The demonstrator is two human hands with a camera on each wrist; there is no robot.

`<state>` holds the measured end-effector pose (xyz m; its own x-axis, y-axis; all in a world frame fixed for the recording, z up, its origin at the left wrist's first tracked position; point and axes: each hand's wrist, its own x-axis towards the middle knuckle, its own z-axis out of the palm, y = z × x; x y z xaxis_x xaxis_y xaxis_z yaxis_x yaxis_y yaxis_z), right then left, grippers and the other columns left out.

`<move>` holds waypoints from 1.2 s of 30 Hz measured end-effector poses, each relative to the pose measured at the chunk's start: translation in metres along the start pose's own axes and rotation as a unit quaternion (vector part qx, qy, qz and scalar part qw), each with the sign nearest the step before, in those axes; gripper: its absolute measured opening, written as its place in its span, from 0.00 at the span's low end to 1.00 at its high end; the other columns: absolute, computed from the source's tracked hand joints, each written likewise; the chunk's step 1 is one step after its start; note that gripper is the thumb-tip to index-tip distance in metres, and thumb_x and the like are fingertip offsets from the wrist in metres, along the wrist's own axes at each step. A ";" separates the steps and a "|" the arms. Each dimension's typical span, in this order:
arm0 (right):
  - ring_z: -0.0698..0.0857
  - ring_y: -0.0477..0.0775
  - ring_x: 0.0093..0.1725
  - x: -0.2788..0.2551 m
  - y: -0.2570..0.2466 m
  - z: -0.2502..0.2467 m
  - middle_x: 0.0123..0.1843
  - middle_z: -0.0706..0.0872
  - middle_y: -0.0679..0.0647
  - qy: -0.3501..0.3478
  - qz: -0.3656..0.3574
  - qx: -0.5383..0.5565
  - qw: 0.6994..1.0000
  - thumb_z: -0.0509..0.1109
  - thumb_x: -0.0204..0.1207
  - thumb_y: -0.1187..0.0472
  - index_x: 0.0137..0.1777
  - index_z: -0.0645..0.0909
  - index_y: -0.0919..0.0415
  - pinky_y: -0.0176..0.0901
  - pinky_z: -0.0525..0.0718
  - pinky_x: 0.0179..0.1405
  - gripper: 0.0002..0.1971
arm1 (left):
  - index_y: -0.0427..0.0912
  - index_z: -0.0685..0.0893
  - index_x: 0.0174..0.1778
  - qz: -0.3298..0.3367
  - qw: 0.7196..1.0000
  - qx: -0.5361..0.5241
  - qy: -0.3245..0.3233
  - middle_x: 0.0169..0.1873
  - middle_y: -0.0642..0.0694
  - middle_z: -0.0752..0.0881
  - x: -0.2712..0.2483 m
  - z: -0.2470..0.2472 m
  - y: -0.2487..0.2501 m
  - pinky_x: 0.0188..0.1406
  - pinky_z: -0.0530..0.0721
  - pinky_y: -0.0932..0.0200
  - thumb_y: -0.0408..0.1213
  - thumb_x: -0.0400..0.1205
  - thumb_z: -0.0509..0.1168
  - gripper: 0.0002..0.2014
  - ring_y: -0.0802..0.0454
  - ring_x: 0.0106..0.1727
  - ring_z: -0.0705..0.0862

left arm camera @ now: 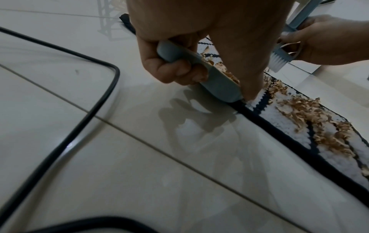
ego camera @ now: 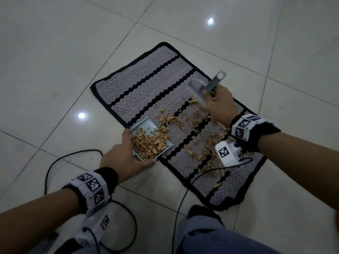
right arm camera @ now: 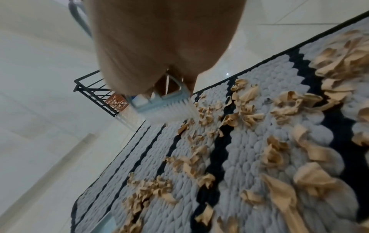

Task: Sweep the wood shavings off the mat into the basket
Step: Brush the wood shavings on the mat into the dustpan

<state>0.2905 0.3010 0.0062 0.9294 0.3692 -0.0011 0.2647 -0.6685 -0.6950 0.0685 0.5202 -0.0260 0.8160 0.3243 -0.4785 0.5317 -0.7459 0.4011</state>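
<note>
My left hand (ego camera: pixel 122 156) grips the dustpan (ego camera: pixel 148 142), its lip on the mat's (ego camera: pixel 146 74) near edge and shavings heaped inside. Loose wood shavings (ego camera: pixel 201 136) lie across the mat between both hands. My right hand (ego camera: pixel 221 103) grips the brush (ego camera: pixel 199 92), bristles at the far rim of the scatter.

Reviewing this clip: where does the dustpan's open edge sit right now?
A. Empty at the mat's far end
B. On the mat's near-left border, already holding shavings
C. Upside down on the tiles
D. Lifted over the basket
B: the left hand holds the dustpan against the mat border, shavings piled inside.
</note>
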 end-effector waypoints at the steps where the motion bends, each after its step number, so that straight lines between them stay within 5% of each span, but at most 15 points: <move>1: 0.78 0.52 0.37 0.003 0.006 0.000 0.45 0.82 0.56 0.043 0.005 -0.015 0.999 0.58 0.85 0.58 0.60 0.79 0.61 0.43 0.73 0.33 0.12 | 0.49 0.47 0.82 -0.001 1.000 -0.002 0.000 0.57 0.44 0.86 0.001 0.000 0.001 0.42 0.85 0.53 0.75 0.61 0.71 0.61 0.42 0.51 0.86; 5: 0.79 0.65 0.46 0.017 0.033 0.004 0.49 0.82 0.67 0.112 0.027 -0.082 0.990 0.54 0.85 0.62 0.60 0.77 0.68 0.44 0.68 0.42 0.13 | 0.49 0.46 0.82 0.006 1.000 -0.004 0.004 0.59 0.44 0.86 0.003 0.001 -0.001 0.44 0.84 0.54 0.75 0.61 0.71 0.62 0.42 0.53 0.86; 11: 0.79 0.70 0.58 0.024 0.044 0.010 0.60 0.81 0.71 0.089 0.055 -0.126 0.986 0.56 0.83 0.67 0.67 0.77 0.68 0.52 0.74 0.54 0.16 | 0.49 0.47 0.83 0.002 1.000 -0.002 0.009 0.59 0.44 0.86 0.005 0.003 -0.002 0.43 0.84 0.55 0.77 0.60 0.70 0.63 0.42 0.53 0.86; 15: 0.82 0.68 0.46 0.016 0.036 0.018 0.51 0.85 0.69 0.088 0.068 -0.119 0.987 0.59 0.80 0.70 0.58 0.80 0.71 0.47 0.74 0.39 0.12 | 0.50 0.49 0.82 0.002 1.000 -0.006 0.012 0.56 0.44 0.86 0.006 0.004 -0.003 0.41 0.84 0.54 0.76 0.60 0.71 0.62 0.41 0.51 0.86; 18: 0.70 0.54 0.28 0.004 0.031 0.026 0.40 0.79 0.63 0.069 0.060 -0.113 0.989 0.58 0.80 0.71 0.47 0.76 0.66 0.41 0.63 0.29 0.05 | 0.49 0.48 0.82 0.004 1.000 -0.011 0.009 0.57 0.43 0.86 0.007 0.005 -0.004 0.44 0.86 0.51 0.76 0.59 0.71 0.62 0.41 0.52 0.86; 21: 0.67 0.53 0.28 -0.012 0.019 0.035 0.38 0.78 0.63 0.044 0.035 -0.090 0.994 0.58 0.80 0.72 0.47 0.77 0.66 0.43 0.63 0.33 0.06 | 0.49 0.48 0.82 0.004 1.000 -0.011 0.006 0.57 0.43 0.86 0.008 0.005 -0.005 0.43 0.85 0.52 0.76 0.60 0.71 0.62 0.41 0.52 0.86; 24: 0.72 0.55 0.38 -0.032 0.004 0.047 0.47 0.84 0.70 0.011 -0.006 -0.062 0.998 0.59 0.77 0.75 0.55 0.79 0.73 0.43 0.64 0.38 0.10 | 0.49 0.48 0.82 0.003 1.000 -0.010 0.005 0.57 0.43 0.86 0.008 0.004 -0.004 0.43 0.85 0.53 0.76 0.60 0.71 0.62 0.41 0.51 0.86; 27: 0.76 0.56 0.39 -0.049 -0.008 0.055 0.46 0.84 0.68 -0.008 -0.044 -0.059 0.997 0.60 0.77 0.68 0.56 0.80 0.73 0.43 0.67 0.39 0.13 | 0.49 0.48 0.82 0.001 1.000 -0.007 0.004 0.56 0.43 0.86 0.008 0.004 -0.004 0.41 0.83 0.55 0.75 0.60 0.71 0.62 0.41 0.51 0.86; 32: 0.70 0.44 0.25 -0.023 -0.009 0.033 0.31 0.76 0.54 0.045 0.044 -0.030 0.998 0.63 0.81 0.65 0.45 0.73 0.61 0.37 0.61 0.23 0.03 | 0.51 0.47 0.82 0.004 1.000 -0.013 0.004 0.56 0.44 0.86 0.008 0.004 -0.006 0.42 0.86 0.52 0.77 0.59 0.70 0.62 0.42 0.51 0.87; 36: 0.76 0.52 0.38 0.018 0.001 -0.005 0.43 0.80 0.53 0.137 0.080 0.004 0.987 0.58 0.70 0.45 0.53 0.81 0.68 0.36 0.67 0.36 0.26 | 0.50 0.48 0.82 0.008 1.000 -0.006 0.004 0.57 0.45 0.86 0.008 0.004 -0.007 0.40 0.85 0.54 0.78 0.59 0.69 0.63 0.42 0.51 0.87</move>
<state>0.3084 0.3037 0.0095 0.9941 0.0708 0.0820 0.1081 -0.6984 -0.7075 0.0707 0.5257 -0.0357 0.8262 0.3170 -0.4658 0.5211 -0.7443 0.4178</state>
